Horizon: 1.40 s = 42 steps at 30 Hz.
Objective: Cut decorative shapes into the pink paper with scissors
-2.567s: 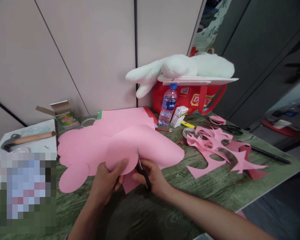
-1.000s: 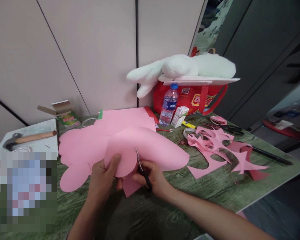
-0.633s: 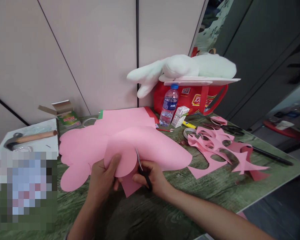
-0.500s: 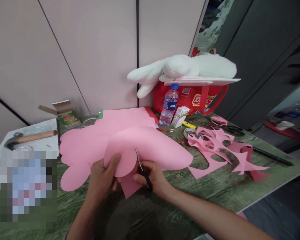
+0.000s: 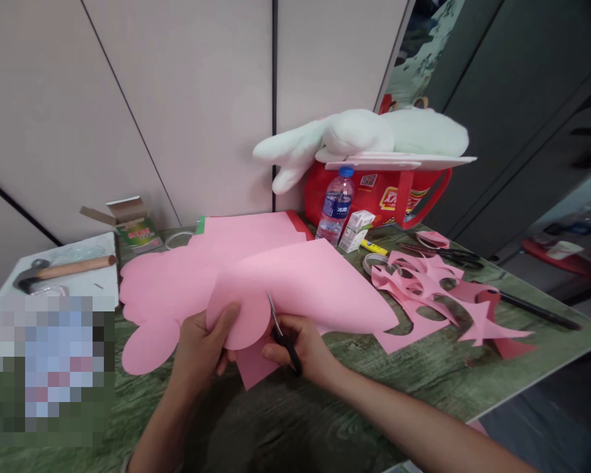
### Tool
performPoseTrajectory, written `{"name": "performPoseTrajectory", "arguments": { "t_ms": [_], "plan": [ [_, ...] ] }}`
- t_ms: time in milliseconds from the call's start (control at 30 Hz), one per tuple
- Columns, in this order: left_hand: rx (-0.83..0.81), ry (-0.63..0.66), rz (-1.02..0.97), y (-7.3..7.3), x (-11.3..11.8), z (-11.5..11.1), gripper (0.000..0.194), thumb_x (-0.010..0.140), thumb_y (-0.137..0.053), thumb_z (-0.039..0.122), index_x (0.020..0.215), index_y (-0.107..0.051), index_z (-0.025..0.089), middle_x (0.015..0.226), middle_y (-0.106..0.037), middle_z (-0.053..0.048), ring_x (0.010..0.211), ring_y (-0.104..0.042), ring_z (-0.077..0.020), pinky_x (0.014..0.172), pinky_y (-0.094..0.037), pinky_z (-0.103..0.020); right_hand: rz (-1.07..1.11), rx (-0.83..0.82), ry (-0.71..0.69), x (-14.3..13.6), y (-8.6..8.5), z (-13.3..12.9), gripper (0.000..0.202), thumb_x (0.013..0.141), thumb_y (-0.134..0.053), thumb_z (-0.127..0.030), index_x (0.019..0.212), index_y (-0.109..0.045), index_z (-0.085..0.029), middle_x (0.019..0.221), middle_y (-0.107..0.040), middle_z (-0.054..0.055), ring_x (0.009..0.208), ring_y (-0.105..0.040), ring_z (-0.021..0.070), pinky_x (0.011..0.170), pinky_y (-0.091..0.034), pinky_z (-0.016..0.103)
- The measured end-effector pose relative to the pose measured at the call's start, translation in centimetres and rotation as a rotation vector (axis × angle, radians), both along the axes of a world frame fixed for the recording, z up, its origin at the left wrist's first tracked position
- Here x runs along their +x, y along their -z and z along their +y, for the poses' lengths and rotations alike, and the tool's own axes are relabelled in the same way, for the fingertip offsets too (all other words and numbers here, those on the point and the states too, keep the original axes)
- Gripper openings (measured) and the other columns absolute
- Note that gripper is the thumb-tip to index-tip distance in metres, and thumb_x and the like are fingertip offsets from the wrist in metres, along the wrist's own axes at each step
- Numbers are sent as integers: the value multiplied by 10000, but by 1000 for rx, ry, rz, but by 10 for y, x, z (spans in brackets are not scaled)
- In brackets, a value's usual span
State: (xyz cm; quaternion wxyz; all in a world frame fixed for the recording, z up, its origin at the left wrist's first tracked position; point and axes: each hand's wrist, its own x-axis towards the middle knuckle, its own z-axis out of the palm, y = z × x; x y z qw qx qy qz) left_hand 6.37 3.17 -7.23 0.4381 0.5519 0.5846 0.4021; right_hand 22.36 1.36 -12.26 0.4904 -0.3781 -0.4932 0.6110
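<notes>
My left hand (image 5: 209, 338) pinches a sheet of pink paper (image 5: 295, 282) by its rounded, partly cut edge, thumb on top. In my right hand (image 5: 300, 348) is a pair of scissors (image 5: 286, 345) with black handles; its blades lie at the cut line beside the rounded part. The sheet curves up and away to the right of the blades, and a pink corner hangs below my hands. Behind and to the left lie cut pink paper pieces with rounded outlines (image 5: 162, 289), partly overlapped by the held sheet.
Pink paper scraps (image 5: 423, 282) lie on the right of the green table (image 5: 354, 401). Behind stand a water bottle (image 5: 335, 207), a small white box (image 5: 356, 230) and a red bag (image 5: 320, 190) with a white plush item (image 5: 364, 135) above. A hammer (image 5: 73, 267) lies at left.
The right part of the pink sheet has swung outward, and its far corner now shows in front of the bottle's base. Both hands stay nearly in place, with the scissors still at the cut.
</notes>
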Motion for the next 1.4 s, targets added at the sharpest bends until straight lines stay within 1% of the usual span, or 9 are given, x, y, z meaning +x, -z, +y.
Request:
{"name": "performPoseTrajectory", "arguments": {
  "t_ms": [133,267,500,733,867,1100,1167,1300,1400],
  "plan": [
    [17,39,12,3,0,0,464,741,-570,486,398,-485,186,287,-472,17,209,-340,-62,253,-223,-175,34,6,-15,4,-3,3,519,460,-876,-491,656,-525,-162,560,-427,-74,528,-353,75,494,-279,225],
    [15,48,7,4,0,0,472,747,-573,497,403,-486,185,292,-476,17,213,-347,-65,252,-225,-179,36,-5,-45,6,-6,4,517,439,-893,-459,641,-521,-161,568,-439,-70,534,-349,76,505,-271,233],
    [-4,30,-14,4,0,-1,467,735,-581,506,405,-481,190,287,-471,16,205,-337,-69,239,-203,-184,32,-13,-44,8,-10,4,530,411,-898,-466,636,-524,-165,570,-434,-73,541,-350,80,507,-280,234],
    [-18,22,-16,3,2,-1,464,730,-579,507,404,-480,192,284,-465,17,205,-331,-70,237,-198,-188,4,-11,-56,9,-5,5,517,424,-904,-428,635,-511,-167,595,-467,-64,548,-374,83,516,-301,235],
    [-20,21,-19,3,1,-2,461,729,-582,504,406,-479,190,282,-465,18,204,-331,-67,238,-197,-182,4,-13,-60,10,-3,5,520,420,-906,-419,637,-506,-167,594,-460,-66,547,-372,81,517,-301,233],
    [-8,27,-3,2,2,-2,465,734,-573,493,398,-482,185,282,-470,10,205,-332,-63,242,-201,-172,-16,9,-50,8,-3,5,506,496,-865,-483,740,-572,-150,594,-428,-65,546,-358,85,510,-287,234],
    [-4,23,-1,3,2,-2,460,729,-575,494,399,-483,186,278,-465,10,203,-328,-65,238,-199,-175,-17,17,-49,8,-2,5,499,509,-853,-501,718,-560,-156,588,-418,-66,542,-356,85,511,-294,236],
    [-12,25,-10,3,1,-2,449,720,-580,498,405,-480,194,274,-460,15,199,-322,-71,226,-188,-183,-19,21,-39,8,-2,5,496,488,-866,-487,646,-517,-171,574,-405,-68,533,-346,84,506,-303,237],
    [-12,26,-18,3,0,-2,456,720,-583,498,397,-472,195,271,-455,19,196,-318,-66,226,-182,-180,-23,25,-36,8,-2,5,483,494,-865,-480,638,-523,-171,574,-406,-65,534,-354,88,512,-312,244]
  ]
}}
